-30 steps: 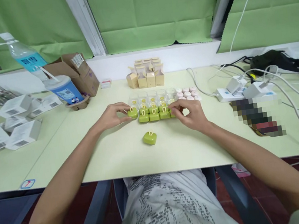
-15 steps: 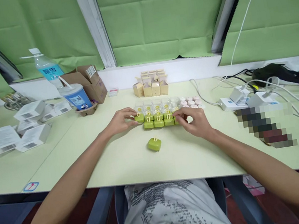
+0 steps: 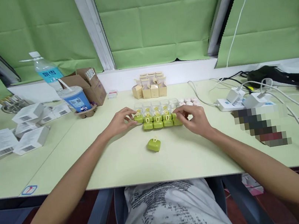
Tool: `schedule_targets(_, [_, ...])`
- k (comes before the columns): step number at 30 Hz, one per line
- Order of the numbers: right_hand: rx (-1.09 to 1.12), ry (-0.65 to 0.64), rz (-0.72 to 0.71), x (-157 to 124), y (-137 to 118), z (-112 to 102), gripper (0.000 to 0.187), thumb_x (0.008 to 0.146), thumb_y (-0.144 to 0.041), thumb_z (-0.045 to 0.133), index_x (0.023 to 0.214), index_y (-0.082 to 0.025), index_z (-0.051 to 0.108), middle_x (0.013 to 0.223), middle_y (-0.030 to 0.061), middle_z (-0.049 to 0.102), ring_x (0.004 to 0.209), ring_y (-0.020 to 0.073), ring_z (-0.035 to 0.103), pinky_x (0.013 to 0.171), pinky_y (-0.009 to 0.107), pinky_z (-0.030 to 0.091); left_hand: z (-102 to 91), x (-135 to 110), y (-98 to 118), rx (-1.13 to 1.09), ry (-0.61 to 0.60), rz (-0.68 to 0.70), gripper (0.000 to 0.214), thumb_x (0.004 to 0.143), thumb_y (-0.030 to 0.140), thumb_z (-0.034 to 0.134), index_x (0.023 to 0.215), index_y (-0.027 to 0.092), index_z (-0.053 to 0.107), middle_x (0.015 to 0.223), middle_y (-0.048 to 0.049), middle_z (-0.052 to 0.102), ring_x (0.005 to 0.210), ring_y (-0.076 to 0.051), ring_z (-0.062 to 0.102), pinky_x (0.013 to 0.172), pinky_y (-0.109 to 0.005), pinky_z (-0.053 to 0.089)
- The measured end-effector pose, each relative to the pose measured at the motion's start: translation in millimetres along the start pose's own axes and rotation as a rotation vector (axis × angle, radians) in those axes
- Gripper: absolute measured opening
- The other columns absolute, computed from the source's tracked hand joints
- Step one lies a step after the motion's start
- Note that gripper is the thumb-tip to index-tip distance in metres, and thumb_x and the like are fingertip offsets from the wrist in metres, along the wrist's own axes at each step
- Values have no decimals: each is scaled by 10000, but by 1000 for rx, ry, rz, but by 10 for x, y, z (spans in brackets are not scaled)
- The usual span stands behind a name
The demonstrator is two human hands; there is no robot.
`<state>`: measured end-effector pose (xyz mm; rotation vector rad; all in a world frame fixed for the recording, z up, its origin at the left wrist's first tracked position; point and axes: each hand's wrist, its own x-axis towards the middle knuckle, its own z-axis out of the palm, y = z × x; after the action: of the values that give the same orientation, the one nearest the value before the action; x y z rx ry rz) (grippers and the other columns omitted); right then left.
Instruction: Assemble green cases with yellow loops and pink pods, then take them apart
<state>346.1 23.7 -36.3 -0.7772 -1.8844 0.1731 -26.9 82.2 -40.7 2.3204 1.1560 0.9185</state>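
Several small green cases (image 3: 157, 121) with yellow loops stand in two rows in the middle of the pale green table (image 3: 123, 161). My left hand (image 3: 119, 121) pinches the green case at the left end of the back row (image 3: 138, 118). At the right end, my right hand (image 3: 196, 118) has its fingers curled on a green case (image 3: 177, 120). One more green case (image 3: 153, 144) lies alone nearer to me. Behind the rows are clear plastic boxes (image 3: 154, 106) and pink round lids (image 3: 188, 101).
Small beige cartons (image 3: 149, 85) stand at the back by the wall. At the left are a blue cup (image 3: 76, 98), a water bottle (image 3: 45, 71), a cardboard box (image 3: 89, 83) and white boxes (image 3: 28, 126). A power strip (image 3: 239, 101) with cables lies on the right.
The camera has tilted up and shifted a little. Both hands stay at the two ends of the green rows, with the right fingers moving slightly on the end case.
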Motion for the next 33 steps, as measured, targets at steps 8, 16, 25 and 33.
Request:
schedule_targets(8, [-104, 197, 234, 138, 120, -199, 215, 950, -275, 599, 957, -227, 808, 742, 14, 781, 591, 174, 645, 610, 309, 514, -2, 0, 8, -24, 13, 2, 778, 859, 818, 850, 1339, 209, 788, 1267, -119, 715, 948, -218, 759, 854, -408, 694])
schedule_targets(16, [-622, -218, 713, 293, 672, -816, 320, 836, -200, 618, 1133, -212, 738, 1250, 152, 827, 1061, 332, 767, 950, 453, 568, 134, -76, 375, 34, 258, 240, 394, 1103, 573, 698, 1139, 202, 829, 947, -49, 708, 748, -140, 630, 683, -285, 548])
schedule_targets(25, [-520, -439, 806, 213, 742, -876, 565, 762, -275, 757, 1294, -236, 570, 1180, 138, 826, 867, 272, 756, 752, 358, 569, 561, -298, 831, 129, -338, 387, 529, 1080, 644, 705, 1340, 192, 794, 1288, -141, 792, 989, -246, 761, 878, -389, 586])
schedule_targets(33, [-526, -386, 802, 207, 797, -884, 557, 776, -327, 744, 1292, -239, 555, 1224, 150, 814, 937, 283, 755, 745, 355, 552, 560, -297, 818, 32, -415, 302, 699, 920, 707, 870, 1444, 258, 758, 1387, -149, 783, 1169, -334, 768, 985, -477, 596])
